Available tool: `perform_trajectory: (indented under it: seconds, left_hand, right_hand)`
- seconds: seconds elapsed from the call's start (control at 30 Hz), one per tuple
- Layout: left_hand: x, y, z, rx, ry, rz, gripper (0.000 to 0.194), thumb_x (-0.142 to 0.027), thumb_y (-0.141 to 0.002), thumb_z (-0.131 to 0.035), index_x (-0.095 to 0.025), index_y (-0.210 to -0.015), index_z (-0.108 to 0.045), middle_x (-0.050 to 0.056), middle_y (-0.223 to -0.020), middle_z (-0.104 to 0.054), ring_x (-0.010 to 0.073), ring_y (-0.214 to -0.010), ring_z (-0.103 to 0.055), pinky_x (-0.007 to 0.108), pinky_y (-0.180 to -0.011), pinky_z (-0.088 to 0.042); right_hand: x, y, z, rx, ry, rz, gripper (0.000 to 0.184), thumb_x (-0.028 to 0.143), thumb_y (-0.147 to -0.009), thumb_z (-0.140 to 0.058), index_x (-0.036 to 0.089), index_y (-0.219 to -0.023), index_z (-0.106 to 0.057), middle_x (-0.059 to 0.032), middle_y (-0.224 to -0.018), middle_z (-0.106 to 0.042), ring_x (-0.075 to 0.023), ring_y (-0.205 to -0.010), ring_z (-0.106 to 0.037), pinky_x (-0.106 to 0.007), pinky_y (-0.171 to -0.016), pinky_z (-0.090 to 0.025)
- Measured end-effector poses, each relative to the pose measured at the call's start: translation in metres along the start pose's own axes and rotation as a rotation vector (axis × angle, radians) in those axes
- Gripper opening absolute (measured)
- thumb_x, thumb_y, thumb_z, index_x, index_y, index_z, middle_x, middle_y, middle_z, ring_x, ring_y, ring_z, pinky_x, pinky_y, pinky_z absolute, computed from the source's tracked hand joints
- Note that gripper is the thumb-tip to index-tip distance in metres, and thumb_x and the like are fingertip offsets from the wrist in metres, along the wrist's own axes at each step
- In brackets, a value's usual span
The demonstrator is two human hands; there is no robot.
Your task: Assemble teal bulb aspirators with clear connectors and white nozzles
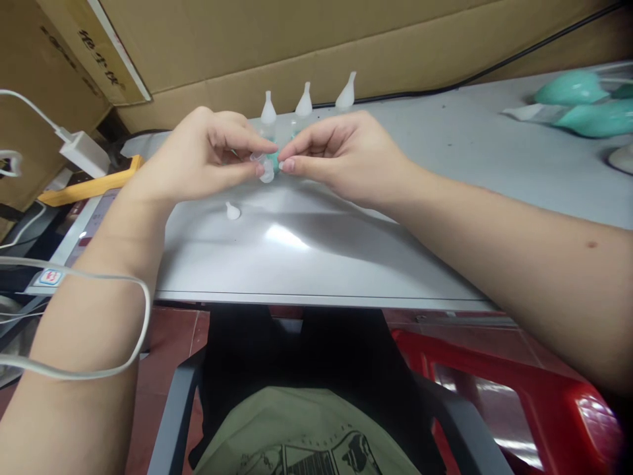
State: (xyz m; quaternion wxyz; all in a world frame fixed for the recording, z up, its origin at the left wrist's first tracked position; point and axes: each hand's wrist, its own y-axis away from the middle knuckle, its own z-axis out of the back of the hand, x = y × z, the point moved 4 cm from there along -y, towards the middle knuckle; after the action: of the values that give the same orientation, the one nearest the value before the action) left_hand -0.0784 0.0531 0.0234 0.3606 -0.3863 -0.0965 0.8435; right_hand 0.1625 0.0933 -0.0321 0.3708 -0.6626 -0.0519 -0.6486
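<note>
Between its thumb and index finger, my left hand [217, 148] pinches a small clear plastic piece [267, 171] with a rounded end. Close beside it, my right hand [341, 153] has thumb and fingertips drawn together on a tiny whitish bit, too small to name. Three white tapered nozzles [268, 109] stand upright in a row behind my hands, on clear bodies partly hidden by my fingers. Some green shows behind the clear piece. A loose short white tip [232, 211] lies on the grey table [316, 270], nearer to me and below my left hand.
At the right are green squeeze bulbs [593, 119] with clear and white ends. Brown cardboard [297, 39] walls the back, with a black cable [524, 53] along it. A white charger [84, 155] and yellow bar [93, 188] sit left. A white cable [143, 330] crosses my left forearm.
</note>
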Motion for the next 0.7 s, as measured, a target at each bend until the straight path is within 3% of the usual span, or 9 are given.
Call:
perform_trajectory:
  seconds: [0.1, 0.23, 0.33, 0.47, 0.57, 0.7]
  left_hand:
    - [0.004, -0.003, -0.006, -0.009, 0.03, -0.008, 0.029, -0.06, -0.101, -0.113, -0.034, -0.108, -0.103, 0.007, -0.11, -0.094, 0.0301, -0.1, -0.087, 0.044, -0.09, -0.071]
    - [0.007, -0.007, -0.012, -0.03, 0.106, -0.039, 0.038, -0.064, -0.104, -0.113, -0.029, -0.115, -0.104, 0.01, -0.11, -0.093, 0.0262, -0.09, -0.081, 0.042, -0.086, -0.07]
    - [0.005, -0.008, -0.014, -0.04, 0.168, -0.052, 0.037, -0.062, -0.107, -0.112, -0.027, -0.119, -0.105, 0.01, -0.109, -0.093, 0.0254, -0.088, -0.081, 0.041, -0.083, -0.069]
    - [0.004, -0.006, -0.016, -0.036, 0.219, 0.022, 0.04, -0.061, -0.102, -0.117, -0.026, -0.112, -0.102, 0.009, -0.108, -0.094, 0.0287, -0.094, -0.087, 0.043, -0.09, -0.074]
    - [0.006, -0.005, -0.018, -0.033, 0.262, 0.082, 0.041, -0.056, -0.1, -0.118, -0.023, -0.118, -0.101, 0.01, -0.112, -0.097, 0.0326, -0.101, -0.092, 0.045, -0.095, -0.078]
    - [0.008, -0.004, -0.019, -0.042, 0.3, 0.062, 0.039, -0.051, -0.104, -0.115, -0.02, -0.122, -0.101, 0.013, -0.113, -0.097, 0.0353, -0.102, -0.094, 0.05, -0.094, -0.08]
  right_hand:
    - [0.002, 0.002, -0.002, -0.04, -0.012, 0.011, 0.016, 0.02, -0.101, -0.107, 0.031, -0.097, -0.097, -0.0012, -0.105, -0.096, -0.0268, -0.102, -0.087, -0.047, -0.106, -0.074]
    - [-0.001, -0.001, -0.001, -0.111, 0.019, 0.043, 0.021, 0.01, -0.1, -0.104, 0.028, -0.096, -0.095, -0.0019, -0.099, -0.093, -0.022, -0.09, -0.081, -0.04, -0.09, -0.07]
    - [-0.002, -0.004, 0.0, -0.123, 0.011, 0.065, 0.021, 0.011, -0.102, -0.105, 0.028, -0.096, -0.094, -0.0019, -0.102, -0.095, -0.022, -0.092, -0.082, -0.039, -0.089, -0.069]
    - [0.0, -0.002, -0.001, -0.105, 0.016, 0.082, 0.021, 0.012, -0.103, -0.106, 0.031, -0.097, -0.097, -0.0014, -0.105, -0.096, -0.0242, -0.095, -0.086, -0.04, -0.09, -0.071]
    - [0.001, 0.0, -0.002, -0.094, 0.003, 0.076, 0.021, 0.014, -0.103, -0.108, 0.032, -0.098, -0.097, -0.0007, -0.106, -0.097, -0.0244, -0.097, -0.087, -0.04, -0.091, -0.073]
    - [0.002, 0.001, -0.002, -0.077, -0.05, 0.084, 0.02, 0.015, -0.101, -0.11, 0.031, -0.097, -0.099, -0.001, -0.102, -0.096, -0.0226, -0.093, -0.086, -0.038, -0.088, -0.073]
